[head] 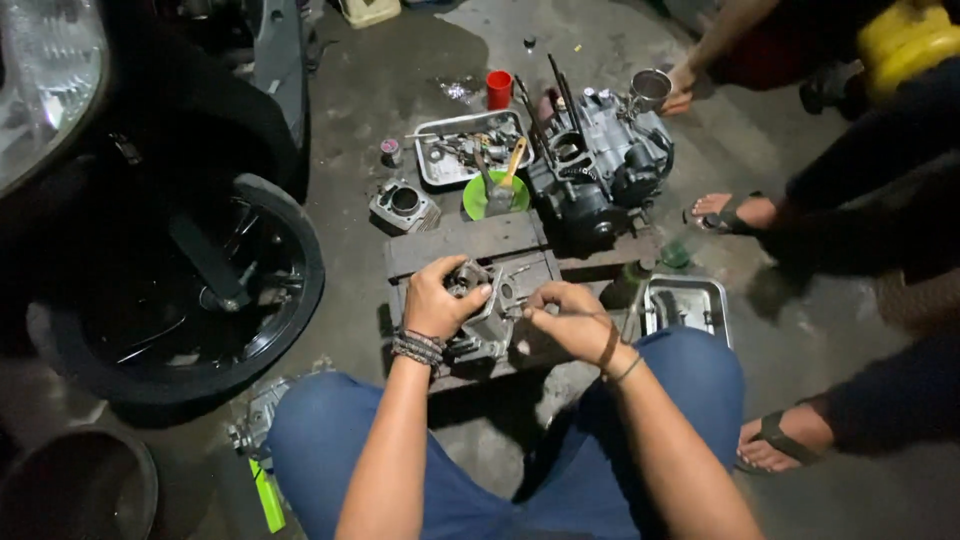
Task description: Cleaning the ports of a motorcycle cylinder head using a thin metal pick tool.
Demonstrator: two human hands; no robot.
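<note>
A grey metal cylinder head (487, 312) rests on a small wooden pallet (470, 245) between my knees. My left hand (437, 297) grips its left side from above. My right hand (566, 317) is pinched shut at its right edge, fingertips touching the casting; whatever small part it holds is hidden. Beaded bracelets circle both wrists.
Behind the pallet stand a motorcycle engine block (595, 170), a green bowl with a brush (496, 192), a metal tray of parts (465, 150), a loose cylinder (403, 203) and a red cup (499, 88). A motorcycle wheel (190, 290) fills the left. Other people's sandalled feet (735, 212) are right, near another tray (687, 305).
</note>
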